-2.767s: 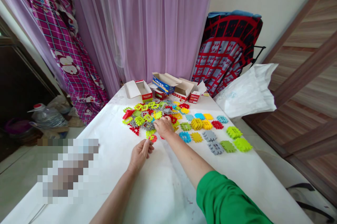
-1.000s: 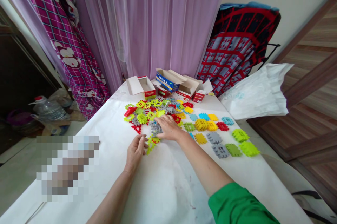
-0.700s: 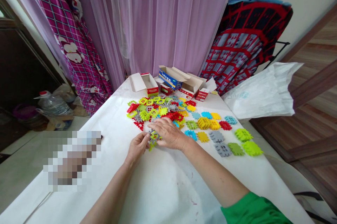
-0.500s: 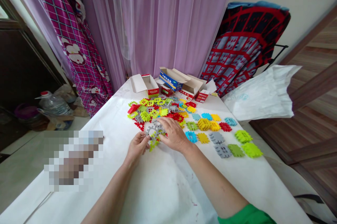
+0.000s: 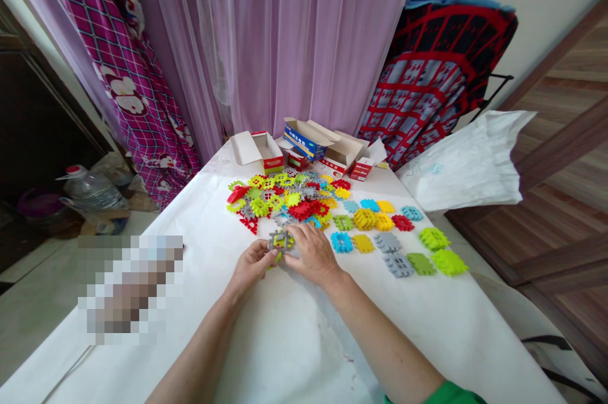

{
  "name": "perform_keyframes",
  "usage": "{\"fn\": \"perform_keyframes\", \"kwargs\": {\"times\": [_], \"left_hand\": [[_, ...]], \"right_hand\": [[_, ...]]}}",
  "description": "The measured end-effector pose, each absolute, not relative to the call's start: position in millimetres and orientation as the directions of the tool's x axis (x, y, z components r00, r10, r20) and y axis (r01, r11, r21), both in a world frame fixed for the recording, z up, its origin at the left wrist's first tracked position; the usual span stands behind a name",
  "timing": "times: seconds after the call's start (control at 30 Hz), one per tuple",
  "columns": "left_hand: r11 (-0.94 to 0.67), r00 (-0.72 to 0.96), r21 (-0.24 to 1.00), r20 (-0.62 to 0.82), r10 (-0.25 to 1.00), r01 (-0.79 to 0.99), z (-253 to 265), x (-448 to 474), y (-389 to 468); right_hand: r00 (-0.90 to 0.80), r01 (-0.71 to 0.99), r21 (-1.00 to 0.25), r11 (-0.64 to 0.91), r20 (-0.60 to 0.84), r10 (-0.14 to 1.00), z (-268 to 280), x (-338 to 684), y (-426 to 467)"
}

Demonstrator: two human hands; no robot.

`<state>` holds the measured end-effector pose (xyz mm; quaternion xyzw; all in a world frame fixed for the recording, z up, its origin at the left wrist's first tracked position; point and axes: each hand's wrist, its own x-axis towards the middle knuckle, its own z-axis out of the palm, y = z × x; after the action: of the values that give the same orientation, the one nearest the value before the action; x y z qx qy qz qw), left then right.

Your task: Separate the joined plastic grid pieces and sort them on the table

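Note:
Between my two hands is a grey toothed building piece (image 5: 279,237) with a window-like frame. My left hand (image 5: 253,265) pinches its lower left side between thumb and fingers. From the right, my right hand (image 5: 313,254) has its fingers curled over the piece's right side, with the thumb below. Yellow-green pieces (image 5: 275,260) show partly behind and under it, mostly hidden by the fingers. Just beyond the hands spreads a mixed pile of interlocking building pieces (image 5: 260,206) in red, yellow-green, grey, yellow and blue.
To the right lie sorted stacks, among them grey pieces (image 5: 398,265), yellow pieces (image 5: 365,219) and bright green pieces (image 5: 449,261). Several opened cardboard boxes, one a blue box (image 5: 304,141), stand at the back. A white bag (image 5: 465,163) is at the table's right edge.
A rounded, gear-like grey outline showed between my hands before; now a squarish windowed grey piece shows there. My right hand has come slightly lower and the camera view has shifted a little.

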<state>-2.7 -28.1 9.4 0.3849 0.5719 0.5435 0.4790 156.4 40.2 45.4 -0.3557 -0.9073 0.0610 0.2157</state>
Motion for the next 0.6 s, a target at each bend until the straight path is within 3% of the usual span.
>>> {"fn": "perform_keyframes", "kwargs": {"times": [0.3, 0.6], "left_hand": [[0.108, -0.193, 0.992, -0.093, 0.977, 0.066, 16, 1, -31], [0.118, -0.196, 0.983, -0.089, 0.977, 0.141, 13, -1, -29]], "right_hand": [[-0.58, 0.699, -0.314, 0.642, 0.275, 0.766, 39, 225, 45], [-0.469, 0.871, -0.105, 0.48, 0.117, 0.876, 66, 399, 70]]}}
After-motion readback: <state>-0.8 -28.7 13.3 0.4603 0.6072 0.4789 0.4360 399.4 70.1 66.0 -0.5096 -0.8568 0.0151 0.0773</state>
